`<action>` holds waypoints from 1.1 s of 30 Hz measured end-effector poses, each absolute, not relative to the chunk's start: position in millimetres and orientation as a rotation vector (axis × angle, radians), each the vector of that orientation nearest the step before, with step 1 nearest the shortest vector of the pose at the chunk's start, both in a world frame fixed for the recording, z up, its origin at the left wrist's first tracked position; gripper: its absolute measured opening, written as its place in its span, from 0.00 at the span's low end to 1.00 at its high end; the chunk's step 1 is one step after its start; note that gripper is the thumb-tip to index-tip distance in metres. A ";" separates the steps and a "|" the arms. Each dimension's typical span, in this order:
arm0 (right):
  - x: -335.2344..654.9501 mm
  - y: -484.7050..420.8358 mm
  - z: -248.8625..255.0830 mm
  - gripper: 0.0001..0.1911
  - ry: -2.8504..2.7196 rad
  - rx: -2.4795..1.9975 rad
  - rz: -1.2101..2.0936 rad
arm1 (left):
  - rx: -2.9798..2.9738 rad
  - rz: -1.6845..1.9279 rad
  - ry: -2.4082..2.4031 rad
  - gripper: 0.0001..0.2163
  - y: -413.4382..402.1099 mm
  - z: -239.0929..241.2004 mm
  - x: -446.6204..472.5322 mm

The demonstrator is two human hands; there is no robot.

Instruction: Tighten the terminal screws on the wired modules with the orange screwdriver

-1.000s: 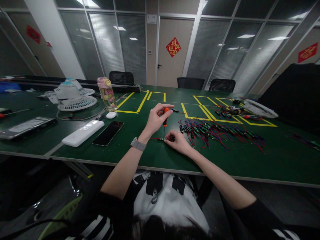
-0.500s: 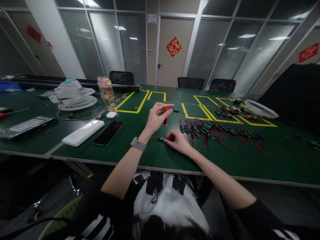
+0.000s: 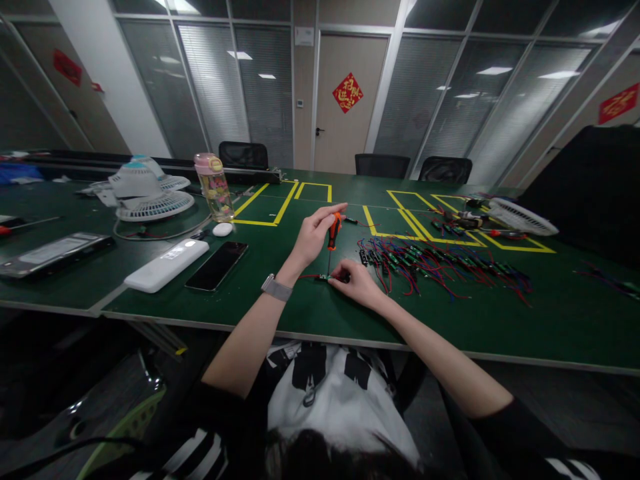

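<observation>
My left hand, with a watch on its wrist, has its fingers stretched along the orange-and-black handle of a screwdriver. The screwdriver stands nearly upright, and its thin shaft runs down to a small green circuit board with a red wire. Low over the table, my right hand pinches the right end of that board, and its curled fingers hide part of it. Just right of my right hand lies a pile of similar wired circuit boards. Another small board rests beyond the screwdriver.
On the green table a black phone, a white power bank and a white round case lie to the left. Behind them stand a drink bottle and white fans. Yellow tape marks rectangles on the tabletop.
My left hand's fingers have straightened and shifted around the handle, showing more of it. The handle now leans slightly right. My right hand and the board have stayed in place.
</observation>
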State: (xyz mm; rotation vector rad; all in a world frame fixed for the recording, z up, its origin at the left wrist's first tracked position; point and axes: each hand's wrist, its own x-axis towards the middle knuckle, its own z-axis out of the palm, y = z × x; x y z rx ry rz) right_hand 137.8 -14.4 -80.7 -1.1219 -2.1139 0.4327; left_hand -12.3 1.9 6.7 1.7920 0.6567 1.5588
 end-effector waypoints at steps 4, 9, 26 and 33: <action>138.1 -13.8 -81.1 0.05 -2.120 -1.109 0.439 | 1.772 1.526 0.648 0.14 -0.6 6.8 -11.4; 138.4 -12.8 -82.2 0.06 -2.117 -1.106 0.432 | 1.857 1.642 0.712 0.11 2.1 5.2 -12.5; 138.8 -12.6 -83.1 0.05 -2.111 -1.111 0.434 | 1.711 1.501 0.596 0.15 5.8 2.2 -11.6; 138.9 -12.9 -83.2 0.06 -2.115 -1.100 0.422 | 1.880 1.654 0.791 0.12 1.4 4.5 -13.0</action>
